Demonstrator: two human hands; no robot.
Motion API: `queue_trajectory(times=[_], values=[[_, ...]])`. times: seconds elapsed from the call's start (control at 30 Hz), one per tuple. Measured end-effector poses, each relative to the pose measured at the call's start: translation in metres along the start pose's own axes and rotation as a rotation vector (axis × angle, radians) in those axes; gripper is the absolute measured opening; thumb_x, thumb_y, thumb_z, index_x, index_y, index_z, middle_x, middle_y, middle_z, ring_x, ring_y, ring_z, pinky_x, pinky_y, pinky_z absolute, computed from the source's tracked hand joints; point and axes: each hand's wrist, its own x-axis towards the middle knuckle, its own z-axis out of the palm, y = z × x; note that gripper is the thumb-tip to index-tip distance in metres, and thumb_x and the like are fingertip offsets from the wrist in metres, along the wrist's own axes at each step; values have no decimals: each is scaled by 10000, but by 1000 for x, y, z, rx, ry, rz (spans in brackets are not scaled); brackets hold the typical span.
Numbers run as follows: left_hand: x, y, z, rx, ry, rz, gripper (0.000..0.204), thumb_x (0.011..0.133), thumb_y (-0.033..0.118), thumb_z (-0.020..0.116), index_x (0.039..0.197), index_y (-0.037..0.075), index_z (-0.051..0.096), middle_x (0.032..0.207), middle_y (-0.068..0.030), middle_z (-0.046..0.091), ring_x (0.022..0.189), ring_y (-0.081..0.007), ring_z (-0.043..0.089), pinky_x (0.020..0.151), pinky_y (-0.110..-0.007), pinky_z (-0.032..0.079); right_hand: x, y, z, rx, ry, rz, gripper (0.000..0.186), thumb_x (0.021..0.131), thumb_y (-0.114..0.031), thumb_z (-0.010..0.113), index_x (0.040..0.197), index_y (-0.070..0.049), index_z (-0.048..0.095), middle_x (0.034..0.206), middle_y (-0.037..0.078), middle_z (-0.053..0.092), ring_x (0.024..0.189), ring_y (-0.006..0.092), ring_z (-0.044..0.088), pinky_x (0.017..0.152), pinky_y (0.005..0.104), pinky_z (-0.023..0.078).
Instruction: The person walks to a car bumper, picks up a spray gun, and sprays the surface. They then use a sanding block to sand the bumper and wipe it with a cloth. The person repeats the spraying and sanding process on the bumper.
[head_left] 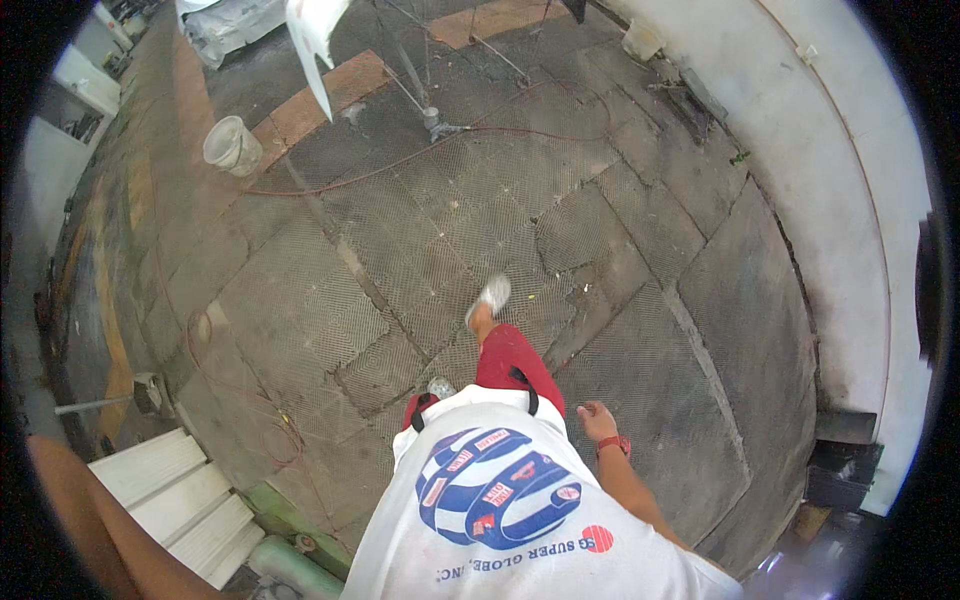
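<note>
My right hand (598, 420) hangs beside my right thigh, fingers loosely curled and apart, holding nothing, with a red band on the wrist. A bare arm (110, 530) of mine enters at the lower left; my left hand is not visible. My red shorts (515, 360) and one white shoe (490, 295) show over the cracked concrete floor (640, 360).
A white curved part (312, 45) hangs by a metal stand (425, 110). A pale bucket (232, 148), a red hose (330, 190) and a covered object (225, 30) lie beyond. White slatted panels (155, 470) and a green cylinder (280, 560) are lower left; a white wall (840, 200) is right.
</note>
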Motion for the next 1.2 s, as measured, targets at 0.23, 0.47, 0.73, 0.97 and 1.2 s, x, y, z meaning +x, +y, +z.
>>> queue_trajectory(times=[0.23,0.47,0.73,0.97,1.2], values=[[79,-166,131,60,90,76,426,1090,201,623,1453,-22,606,1494,-148,634,1422,-288,565,1222,-465,413,210,-25,-2,-675,-372,-369,411,1030,-451,639,1225,-126,799,1265,222,769,1182,415,733,1027,482,576],[122,-301,282,148,508,-503,411,1091,185,616,1443,-27,608,1488,-143,635,1421,-285,562,1226,-463,406,396,-351,-190,167,174,-332,559,1002,-449,735,1371,-35,675,1214,257,760,1159,424,730,1000,505,567],[-11,-329,688,-902,-364,-1551,504,1060,310,731,1498,87,618,1517,-136,608,1440,-274,546,1242,-449,395,502,-528,-314,319,318,-325,468,1033,-309,740,1399,-26,666,1248,189,749,1113,334,731,995,443,565],[-107,-376,918,-1490,-978,-2055,663,1074,532,664,1562,99,543,1450,-87,637,1343,-265,572,1154,-449,465,566,-548,-200,281,274,-71,482,1023,-291,754,1412,-27,649,1300,226,712,1164,393,697,1026,477,550],[-178,-429,1140,-1370,-983,-2332,823,1021,621,689,1586,57,488,1494,-153,613,1350,-320,582,1134,-498,496,654,-633,-117,55,93,-25,559,1015,-346,743,1472,-61,593,1440,244,598,1333,471,556,1138,540,453]])
